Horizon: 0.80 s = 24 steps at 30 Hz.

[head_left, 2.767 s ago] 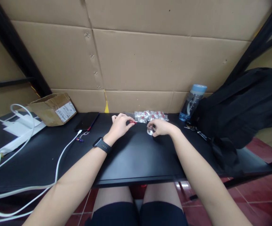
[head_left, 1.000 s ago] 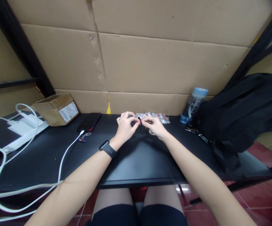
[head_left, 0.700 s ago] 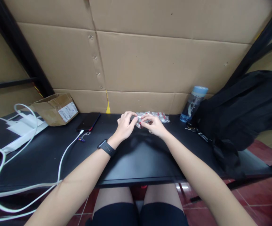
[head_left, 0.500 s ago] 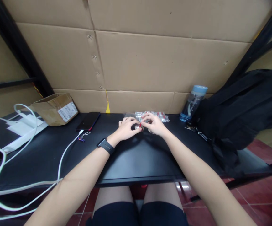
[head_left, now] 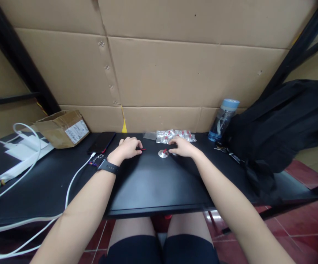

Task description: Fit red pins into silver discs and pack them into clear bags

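Observation:
My left hand (head_left: 130, 147) is closed, pinching a thin red strip (head_left: 143, 149) that sticks out past its fingertips, low over the black table. Just left of my right hand, a clear suction cup (head_left: 163, 154) with a red piece on top rests on the table. My right hand (head_left: 183, 146) has thumb and fingers apart, the thumb close to the cup. Part of another clear round thing (head_left: 174, 154) shows beneath that hand, mostly hidden. Behind it lies a clear plastic bag (head_left: 188, 135) with several red-tipped clear pieces.
To the left are a phone (head_left: 102, 142) on a white cable (head_left: 70, 192), a keyring (head_left: 97, 160) and a cardboard box (head_left: 62, 128). A blue-lidded water bottle (head_left: 223, 121), keys (head_left: 221, 148) and a black backpack (head_left: 282, 124) stand or lie to the right. Cardboard (head_left: 159, 73) lines the back.
The hands were together around the red piece and clear cup. My left hand has moved left with the red strip; the suction cup now sits uncovered and my right hand's fingers have parted.

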Tool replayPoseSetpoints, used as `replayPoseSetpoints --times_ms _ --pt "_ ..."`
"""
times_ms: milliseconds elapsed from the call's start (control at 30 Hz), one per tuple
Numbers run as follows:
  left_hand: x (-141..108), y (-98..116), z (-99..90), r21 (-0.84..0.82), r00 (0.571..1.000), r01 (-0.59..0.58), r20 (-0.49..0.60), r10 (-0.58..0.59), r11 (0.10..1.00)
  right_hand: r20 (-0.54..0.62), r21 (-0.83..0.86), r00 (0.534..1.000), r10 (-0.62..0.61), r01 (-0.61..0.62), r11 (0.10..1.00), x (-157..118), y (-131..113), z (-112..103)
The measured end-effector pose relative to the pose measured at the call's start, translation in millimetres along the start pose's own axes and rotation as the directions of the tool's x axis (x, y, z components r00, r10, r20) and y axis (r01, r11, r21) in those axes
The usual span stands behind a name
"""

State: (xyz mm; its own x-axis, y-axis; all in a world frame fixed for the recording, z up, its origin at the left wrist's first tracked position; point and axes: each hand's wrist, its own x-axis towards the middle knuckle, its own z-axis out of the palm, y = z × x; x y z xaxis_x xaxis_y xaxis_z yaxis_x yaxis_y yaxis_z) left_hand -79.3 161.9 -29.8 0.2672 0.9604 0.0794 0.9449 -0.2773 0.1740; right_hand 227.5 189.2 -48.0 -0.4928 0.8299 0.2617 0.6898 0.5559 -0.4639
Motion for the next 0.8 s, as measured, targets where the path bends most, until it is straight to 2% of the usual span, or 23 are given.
replayPoseSetpoints --times_ms 133,267,533,800 --pt "0.8 2.3 4.9 0.010 0.999 -0.018 -0.039 0.018 1.000 0.079 -0.046 0.990 0.113 -0.110 0.993 -3.5 16.1 -14.6" --pt "2.4 8.5 12.3 0.066 0.997 -0.049 -0.058 0.053 0.997 0.184 -0.049 0.968 0.168 -0.162 0.986 -3.7 21.1 -16.7" --pt "3.6 14.7 14.1 0.059 0.998 -0.057 -0.008 0.058 0.997 0.203 -0.003 0.958 0.201 -0.205 0.979 -3.2 23.4 -13.9" --pt "2.9 18.5 8.8 -0.067 0.987 -0.083 -0.143 0.072 0.994 0.185 -0.025 0.967 0.176 -0.174 0.984 -6.0 15.4 -19.2"
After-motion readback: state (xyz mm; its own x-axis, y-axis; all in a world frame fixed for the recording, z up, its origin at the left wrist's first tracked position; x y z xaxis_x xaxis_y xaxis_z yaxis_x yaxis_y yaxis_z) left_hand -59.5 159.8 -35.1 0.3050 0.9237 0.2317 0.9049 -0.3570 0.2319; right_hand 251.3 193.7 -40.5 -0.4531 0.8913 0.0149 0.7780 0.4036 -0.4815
